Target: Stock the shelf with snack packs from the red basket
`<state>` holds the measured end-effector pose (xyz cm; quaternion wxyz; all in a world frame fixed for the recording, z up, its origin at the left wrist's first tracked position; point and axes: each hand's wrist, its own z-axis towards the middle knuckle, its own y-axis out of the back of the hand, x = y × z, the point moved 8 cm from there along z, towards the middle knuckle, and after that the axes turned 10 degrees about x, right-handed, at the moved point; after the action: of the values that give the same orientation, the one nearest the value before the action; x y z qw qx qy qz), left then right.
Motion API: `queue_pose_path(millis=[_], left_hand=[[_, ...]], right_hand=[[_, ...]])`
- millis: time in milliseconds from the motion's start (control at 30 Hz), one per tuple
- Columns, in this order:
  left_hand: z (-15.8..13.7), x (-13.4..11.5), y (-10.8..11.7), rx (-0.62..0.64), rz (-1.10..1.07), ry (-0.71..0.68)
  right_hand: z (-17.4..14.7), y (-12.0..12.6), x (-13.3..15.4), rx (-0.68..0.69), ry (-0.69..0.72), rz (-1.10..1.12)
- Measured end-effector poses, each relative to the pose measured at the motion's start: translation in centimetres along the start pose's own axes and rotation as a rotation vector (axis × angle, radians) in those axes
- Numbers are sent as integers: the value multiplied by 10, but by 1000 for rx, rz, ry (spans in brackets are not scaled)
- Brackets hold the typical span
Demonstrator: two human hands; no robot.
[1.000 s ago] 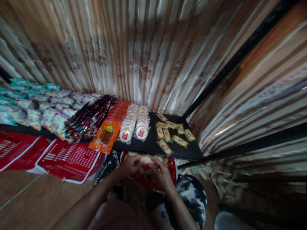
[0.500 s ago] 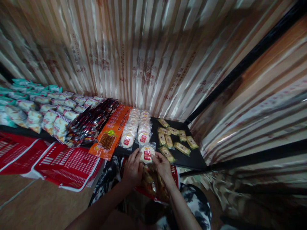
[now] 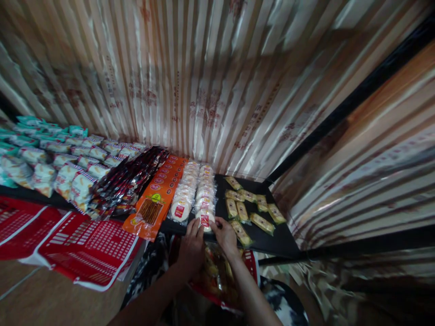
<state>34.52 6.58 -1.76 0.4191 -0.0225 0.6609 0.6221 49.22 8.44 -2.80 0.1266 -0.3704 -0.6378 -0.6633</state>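
Observation:
A clear-wrapped white rice cracker packet (image 3: 204,221) with a red label lies at the front end of the right-hand row of rice crackers (image 3: 205,192), overlapping the one behind. My left hand (image 3: 191,248) pinches its left edge. On its right edge are the thumb and fingers of my right hand (image 3: 225,236). A second overlapping row of rice crackers (image 3: 185,192) stands just to the left. Right of my right hand, several small yellow-wrapped snacks (image 3: 262,223) are scattered on the black shelf (image 3: 282,240).
Left along the shelf come an orange snack bag (image 3: 154,199), dark red packets (image 3: 129,181), white packets (image 3: 79,190) and teal packets (image 3: 32,129). Red baskets (image 3: 91,246) stand below. Another red basket (image 3: 253,262) with snacks sits under my forearms. A black frame bar (image 3: 340,104) slants at right.
Both hands have moved forward with the rice cracker packet, from in front of the shelf edge onto the end of the right-hand row. The camera view has shifted slightly.

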Motion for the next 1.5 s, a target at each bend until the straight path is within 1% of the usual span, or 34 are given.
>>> queue_pose_path(millis=[233,367,467,567,733,833,933,1033,1100,1167,1233,1300,1333,1400,1433,1467,1500], left_hand=[[14,4,-7,-1,28,-19],[23,9,-11,-26,78,-16],[30,12,-17,-64,107,-34],[36,15,-20,-110,130,-53],[39,13,-17,-195,121,-91],[35,11,-12,-226,93,-93],[34,11,-9,-217,58,-91],[35,11,-7,-190,37,-85],[35,10,-4,-170,27,-88],[30,8,-2,-155,10,-98],[17,3,-3,-130,-15,-137],[-3,-4,-12,-83,-45,-213],[-16,-7,-18,-60,-62,-259],[-39,-7,-33,-34,-109,-293],[-47,-4,-42,-5,-130,-273],[-53,4,-51,21,-151,-212],[-57,15,-59,38,-160,-118]], right_hand=[[13,-3,1,-34,11,43],[20,-3,5,-58,8,20],[23,-3,11,-74,25,-36],[27,-3,13,-73,8,-91],[30,-5,13,-58,-32,-118],[25,-5,14,-74,-16,-57],[14,-3,13,-127,38,49],[-7,1,11,-209,100,150],[-25,0,8,-227,131,203],[-44,-6,5,-197,165,233],[-62,-18,1,-116,205,243],[-76,-35,-8,4,214,226],[-80,-45,-14,64,202,211],[-85,-62,-29,161,154,182],[-85,-70,-37,194,125,165],[-85,-77,-43,218,101,149],[-83,-82,-49,233,83,132]])
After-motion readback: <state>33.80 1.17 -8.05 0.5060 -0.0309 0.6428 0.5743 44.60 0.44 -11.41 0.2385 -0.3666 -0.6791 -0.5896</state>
